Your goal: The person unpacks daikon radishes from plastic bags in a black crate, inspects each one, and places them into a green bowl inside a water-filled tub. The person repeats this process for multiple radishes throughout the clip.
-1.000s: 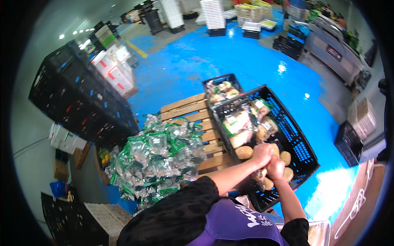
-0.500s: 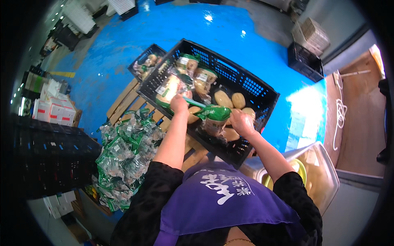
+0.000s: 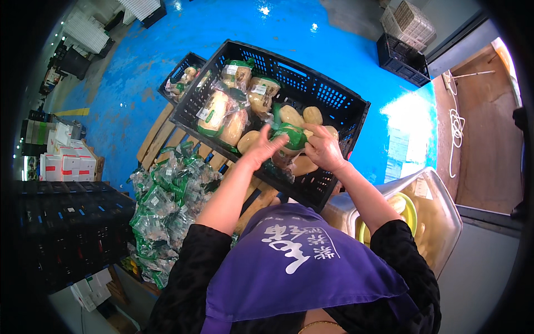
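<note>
In the black plastic crate [image 3: 300, 75] before me, a clear and green plastic bag [image 3: 290, 137] holds a pale, rounded root vegetable, like a lotus root section. My right hand [image 3: 324, 149] pinches the bag's right side with curled fingers. On its left, my left hand [image 3: 260, 151] has thumb and fingers apart, the fingertips at the green plastic. Loose pale root pieces [image 3: 312, 115] lie beyond and around this bag. Several filled bags [image 3: 262, 94] with white labels fill the crate's left part.
A heap of green and clear plastic bags [image 3: 167, 206] lies left, beside a wooden pallet [image 3: 158, 136]. A smaller black crate [image 3: 189, 62] with bagged pieces stands farther off. At my right is a large pale tub [image 3: 439, 222] with a yellow-green basin [image 3: 410, 214].
The bag's top was stretched into a strip toward my left hand; now that hand has come right, against the bag, its fingers spread. My right hand stays at the bag.
</note>
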The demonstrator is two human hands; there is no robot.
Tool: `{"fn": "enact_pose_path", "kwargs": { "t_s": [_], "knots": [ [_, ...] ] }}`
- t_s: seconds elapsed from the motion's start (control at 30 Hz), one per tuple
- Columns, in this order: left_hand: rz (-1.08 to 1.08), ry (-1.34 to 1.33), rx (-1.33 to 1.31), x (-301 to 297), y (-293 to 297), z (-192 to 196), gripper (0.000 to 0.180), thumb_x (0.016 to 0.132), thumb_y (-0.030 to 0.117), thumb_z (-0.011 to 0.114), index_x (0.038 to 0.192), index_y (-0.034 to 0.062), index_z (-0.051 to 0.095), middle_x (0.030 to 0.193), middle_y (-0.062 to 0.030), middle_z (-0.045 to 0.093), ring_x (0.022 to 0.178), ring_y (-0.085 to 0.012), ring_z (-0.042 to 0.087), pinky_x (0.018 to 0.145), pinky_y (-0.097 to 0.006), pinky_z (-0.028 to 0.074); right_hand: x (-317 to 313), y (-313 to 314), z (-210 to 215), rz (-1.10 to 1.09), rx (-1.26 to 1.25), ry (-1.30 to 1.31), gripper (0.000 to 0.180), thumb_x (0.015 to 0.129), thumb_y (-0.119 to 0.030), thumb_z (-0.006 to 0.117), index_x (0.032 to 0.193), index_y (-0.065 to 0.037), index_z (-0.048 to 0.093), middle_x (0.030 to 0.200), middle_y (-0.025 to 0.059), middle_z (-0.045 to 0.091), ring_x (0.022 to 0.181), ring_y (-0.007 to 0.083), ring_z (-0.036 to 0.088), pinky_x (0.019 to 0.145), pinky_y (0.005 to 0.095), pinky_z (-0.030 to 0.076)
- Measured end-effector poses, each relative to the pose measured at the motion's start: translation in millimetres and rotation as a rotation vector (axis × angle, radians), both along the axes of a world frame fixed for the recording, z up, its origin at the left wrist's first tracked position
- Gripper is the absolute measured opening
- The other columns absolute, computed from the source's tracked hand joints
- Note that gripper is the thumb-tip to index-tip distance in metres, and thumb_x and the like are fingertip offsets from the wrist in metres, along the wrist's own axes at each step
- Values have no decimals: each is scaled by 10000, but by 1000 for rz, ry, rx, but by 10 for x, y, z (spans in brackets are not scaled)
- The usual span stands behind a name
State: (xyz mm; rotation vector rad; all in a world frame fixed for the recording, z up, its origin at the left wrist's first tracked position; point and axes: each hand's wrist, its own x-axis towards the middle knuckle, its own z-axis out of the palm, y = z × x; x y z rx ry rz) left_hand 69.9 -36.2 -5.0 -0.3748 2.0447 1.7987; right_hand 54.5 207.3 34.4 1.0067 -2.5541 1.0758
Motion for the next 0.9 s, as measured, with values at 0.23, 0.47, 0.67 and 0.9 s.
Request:
{"fn": "enact_pose_path", "kwargs": {
  "t_s": [0.23,0.47,0.67,0.9],
  "knots": [
    [-232,364,-68,101,78,-69,1074,637,200,922,1523,96,324,1388,-203,491,1314,-339,487,1090,-430,416,-70,-190,214,-22,52,-160,189,775,-85,663,955,-61,610,981,128,676,948,354,613,804,448,467],
    [-188,642,-625,202,281,91,904,630,90,880,1410,250,451,1436,-207,413,1246,-431,505,1033,-475,459,-69,-176,197,122,-77,-316,205,802,-47,633,1002,-15,597,815,177,668,822,393,656,733,484,501],
    [-312,913,-606,98,362,372,569,688,31,790,1198,209,608,1467,-210,388,1259,-437,500,1011,-469,481,24,-64,85,18,-227,-613,208,847,-61,631,1043,-13,583,872,190,686,866,413,660,746,480,515],
    [-370,776,-700,315,259,316,363,738,32,754,1083,71,650,1541,-253,309,1349,-465,426,1073,-471,439,-120,-39,208,-32,320,-370,496,800,-264,757,1201,-57,552,1075,212,611,968,424,649,784,496,535]
  ]
}}
